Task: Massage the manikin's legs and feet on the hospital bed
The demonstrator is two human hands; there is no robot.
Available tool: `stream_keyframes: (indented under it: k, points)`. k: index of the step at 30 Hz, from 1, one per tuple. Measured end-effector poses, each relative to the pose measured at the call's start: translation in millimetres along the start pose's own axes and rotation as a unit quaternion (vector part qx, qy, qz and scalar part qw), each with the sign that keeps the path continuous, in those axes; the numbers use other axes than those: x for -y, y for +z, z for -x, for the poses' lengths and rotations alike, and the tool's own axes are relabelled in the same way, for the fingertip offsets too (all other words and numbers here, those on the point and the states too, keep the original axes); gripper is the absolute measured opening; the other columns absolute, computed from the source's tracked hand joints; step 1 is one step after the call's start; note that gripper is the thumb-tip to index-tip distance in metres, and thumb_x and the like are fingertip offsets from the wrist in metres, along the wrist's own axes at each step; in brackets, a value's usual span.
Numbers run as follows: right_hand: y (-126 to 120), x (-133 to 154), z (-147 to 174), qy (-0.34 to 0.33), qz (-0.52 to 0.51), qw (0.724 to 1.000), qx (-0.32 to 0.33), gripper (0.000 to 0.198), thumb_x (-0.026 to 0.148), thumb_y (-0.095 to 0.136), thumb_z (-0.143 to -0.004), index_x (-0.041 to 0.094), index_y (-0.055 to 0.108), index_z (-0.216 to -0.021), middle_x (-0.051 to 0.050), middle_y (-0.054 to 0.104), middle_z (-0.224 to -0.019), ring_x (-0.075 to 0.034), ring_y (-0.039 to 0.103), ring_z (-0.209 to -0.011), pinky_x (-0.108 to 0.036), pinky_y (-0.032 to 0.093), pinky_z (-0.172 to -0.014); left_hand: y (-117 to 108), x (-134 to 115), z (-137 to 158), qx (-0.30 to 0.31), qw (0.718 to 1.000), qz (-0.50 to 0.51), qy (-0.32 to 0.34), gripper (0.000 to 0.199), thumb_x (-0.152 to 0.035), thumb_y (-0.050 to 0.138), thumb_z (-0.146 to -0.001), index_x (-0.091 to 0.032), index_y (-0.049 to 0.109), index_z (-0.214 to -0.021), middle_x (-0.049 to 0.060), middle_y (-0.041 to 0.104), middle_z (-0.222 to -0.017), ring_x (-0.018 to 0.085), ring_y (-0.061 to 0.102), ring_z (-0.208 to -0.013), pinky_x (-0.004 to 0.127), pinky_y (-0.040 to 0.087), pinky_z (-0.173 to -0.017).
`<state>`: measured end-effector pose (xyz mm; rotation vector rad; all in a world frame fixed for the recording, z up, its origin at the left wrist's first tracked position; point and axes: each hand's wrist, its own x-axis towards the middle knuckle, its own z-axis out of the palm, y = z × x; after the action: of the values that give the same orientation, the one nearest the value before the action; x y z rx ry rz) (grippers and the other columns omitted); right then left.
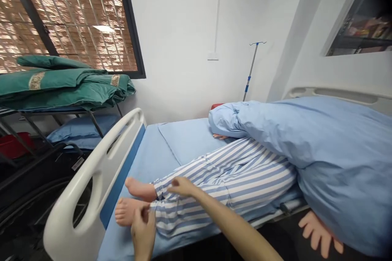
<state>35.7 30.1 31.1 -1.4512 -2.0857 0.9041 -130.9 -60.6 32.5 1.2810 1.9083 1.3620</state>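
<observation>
Nearest the onlooker, the person's left hand (143, 228) rises from the bottom edge, fingers curled loosely inward, pinching at the striped trouser cuff (159, 208) beside the manikin's nearer foot (126, 211). Whether cloth is actually caught between the fingertips cannot be told. The right hand (181, 186) lies just beyond, fingers partly bent and pressed down on the cuff of the farther leg, close to the farther foot (139, 189).

The manikin (232, 175) lies along the bed (183, 138), long axis running from the 2 feet at the left to the covered trunk at the right; the toes point toward the white footboard (92, 179). Both hands sit at the ankle end, touching the trousers.

A pale blue quilt (321, 147) is bunched over the upper body, and 1 manikin hand (320, 232) hangs out beneath it at the near side.

Farther off stand an IV pole (251, 67) against the white wall, folded green bedding (64, 83) on a rack at the left, and a window (76, 12) behind it.
</observation>
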Motion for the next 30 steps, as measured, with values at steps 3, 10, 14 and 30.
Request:
stream_keyframes:
  k: [3,10,14,30]
  points:
    - [-50.0,-40.6,9.5,0.113,-0.050,0.992,-0.035,0.026,0.034,0.054,-0.062,0.013,0.061,-0.076,-0.001,0.060,-0.069,-0.015,0.054,-0.070,-0.022,0.039,-0.061,44.1,-37.5,-30.1,0.096,0.974,-0.074,0.191,0.023,-0.031,0.042,-0.063,-0.021,0.048,-0.084,0.004,0.054,-0.087,0.021,0.050,-0.087,0.034,0.037,-0.082]
    - [-98.1,-118.8,38.9,0.248,-0.126,0.960,-0.038,0.014,0.026,0.055,-0.058,0.013,0.057,-0.056,0.001,0.052,-0.049,-0.010,0.049,-0.049,-0.018,0.037,-0.046,124.0,-21.9,-94.7,0.308,0.805,-0.452,0.232,0.059,-0.028,0.045,-0.056,-0.016,0.038,-0.113,0.011,0.053,-0.099,0.029,0.051,-0.086,0.042,0.037,-0.072]
    - [-91.7,-135.1,26.5,0.294,-0.197,0.935,-0.006,0.014,0.027,0.055,-0.056,0.013,0.053,-0.053,0.001,0.049,-0.045,-0.009,0.045,-0.039,-0.020,0.036,-0.040,106.3,-5.7,-110.9,0.310,0.757,-0.523,0.238,0.059,-0.019,0.039,-0.058,-0.019,0.034,-0.117,0.010,0.054,-0.101,0.027,0.053,-0.086,0.040,0.038,-0.068]
    - [-167.6,-76.0,3.9,0.109,-0.640,0.743,-0.164,0.016,0.013,0.046,-0.055,0.019,0.042,-0.069,0.005,0.049,-0.062,-0.008,0.050,-0.059,-0.024,0.042,-0.059,97.5,-103.2,-92.0,0.243,0.821,-0.474,0.205,0.056,-0.030,0.044,-0.059,-0.022,0.035,-0.113,0.008,0.056,-0.098,0.025,0.053,-0.086,0.031,0.039,-0.062]
